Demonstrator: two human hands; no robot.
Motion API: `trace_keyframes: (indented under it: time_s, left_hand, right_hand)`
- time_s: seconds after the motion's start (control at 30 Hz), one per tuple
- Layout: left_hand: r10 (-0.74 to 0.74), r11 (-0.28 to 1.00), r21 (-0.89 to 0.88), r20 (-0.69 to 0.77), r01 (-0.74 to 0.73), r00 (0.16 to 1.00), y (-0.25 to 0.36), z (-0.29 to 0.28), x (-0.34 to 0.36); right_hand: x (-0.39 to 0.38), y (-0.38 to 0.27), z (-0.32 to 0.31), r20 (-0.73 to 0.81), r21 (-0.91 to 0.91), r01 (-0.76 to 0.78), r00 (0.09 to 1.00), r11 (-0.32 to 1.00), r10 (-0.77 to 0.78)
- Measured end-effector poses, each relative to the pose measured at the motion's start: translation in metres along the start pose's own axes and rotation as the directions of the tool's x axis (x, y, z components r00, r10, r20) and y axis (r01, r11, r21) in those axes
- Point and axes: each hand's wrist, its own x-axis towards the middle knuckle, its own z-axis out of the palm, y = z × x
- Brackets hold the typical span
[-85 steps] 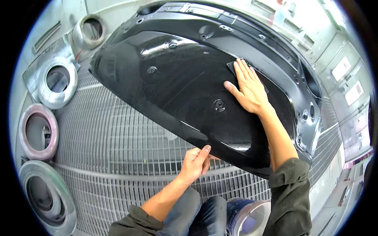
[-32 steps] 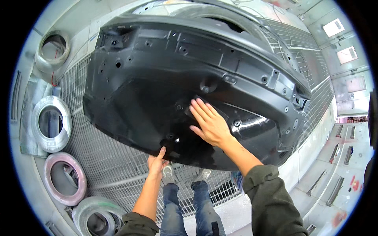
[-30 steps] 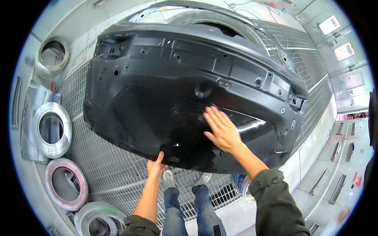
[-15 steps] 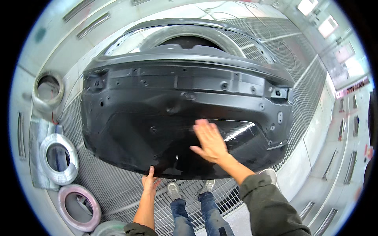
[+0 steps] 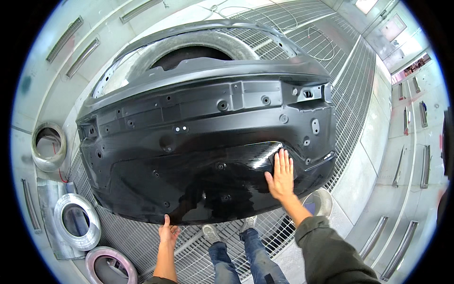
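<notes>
A large black car tailgate [image 5: 127, 189] lies in front of me, its glossy curved part nearest and its window frame at the far side. My left hand [image 5: 168, 231] grips the near edge left of centre, thumb over the top and fingers at the underside, partly hidden. On the right part of the glossy surface, my right hand [image 5: 282, 176] lies flat with its fingers stretched out, beside a bright streak of reflected light. Holes and pressed recesses run across the tailgate's middle band.
A tyre-shaped ring [image 5: 142, 59] shows through the window frame. Several wrapped rings, one silver [image 5: 64, 220] and one pinkish [image 5: 92, 260], stand along the left wall. A round pale container [image 5: 326, 202] sits below the tailgate's right end. Metal grating [image 5: 352, 90] covers the floor, with a hose [image 5: 288, 12] beyond.
My right hand has slid across the tailgate from its middle to the right side. My left hand keeps to the near edge. The whole view has turned, so the tailgate appears tilted and further left.
</notes>
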Motion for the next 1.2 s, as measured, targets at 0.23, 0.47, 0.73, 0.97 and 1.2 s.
trace_keyframes:
  time_s: [0.23,0.47,0.73,0.97,1.2]
  left_hand:
    - [-0.046,0.997,0.058,-0.018,0.047,0.999,0.002,0.0,0.001]
    - [-0.055,0.995,0.083,-0.048,0.058,0.997,0.008,-0.005,0.002]
    - [-0.083,0.991,0.102,-0.047,0.088,0.995,0.007,-0.012,0.004]
    - [-0.068,0.997,0.039,0.034,0.067,0.997,-0.003,-0.025,0.013]
    - [-0.062,0.996,0.064,-0.064,0.066,0.996,0.006,0.0,-0.008]
  right_hand:
    - [0.052,-0.163,0.018,0.036,0.241,0.103,0.993,0.965,-0.115]
    - [0.074,-0.083,0.0,0.066,0.194,0.59,0.789,0.784,-0.61]
    - [0.03,0.022,-0.018,-0.015,0.12,0.145,0.989,0.982,-0.144]
    - [-0.036,0.059,-0.013,-0.193,0.076,-0.075,0.977,0.994,0.088]
    - [0.032,0.02,-0.013,-0.085,0.002,0.351,0.933,0.936,-0.35]
